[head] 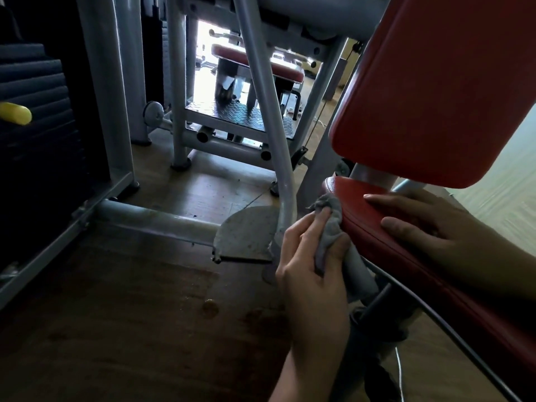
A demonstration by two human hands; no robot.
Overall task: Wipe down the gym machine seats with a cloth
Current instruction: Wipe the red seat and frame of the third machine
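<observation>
Foot plate (246, 236): a dusty grey metal piece on the wooden floor (116, 314), just left of the hands.
Left hand (307, 271): curled round the cloth, with the fingers wrapped over the bunched fabric and pressing it to the seat's near side.
Cloth (333, 230): a grey, crumpled rag, wadded between the left hand and the seat edge, with a tail hanging below the palm.
Cloth, handling: I'd say it is light, soft and limp. It is best held bunched in the palm as it is here, so a fat pad meets the vinyl and no loose end snags the frame.
Seat (362, 221): a red padded cushion with a piped seam along its edge. It looks smooth and a little shiny, probably firm and slick under the rag.
Right hand (452, 227): lies flat on top of the seat with straight fingers, holding nothing. It seems to be steadying the seat.
Backrest (435, 97): a matching red pad, tilted above the seat and apart from it.
</observation>
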